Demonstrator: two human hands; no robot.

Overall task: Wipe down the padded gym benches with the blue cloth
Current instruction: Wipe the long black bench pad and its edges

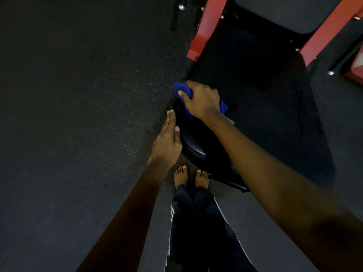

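Observation:
A black padded bench stands right in front of my bare feet, its rounded near end shiny. My right hand grips the bunched blue cloth and holds it against the pad's top near its left edge. The cloth shows on both sides of the hand. My left hand lies flat with straight fingers along the bench's left side, thumb on the pad's edge. The far part of the bench is lost in shadow.
A red metal frame with a dark pad stands beyond the bench at the upper right. Another red piece sits at the right edge. Dark speckled rubber floor spreads to the left.

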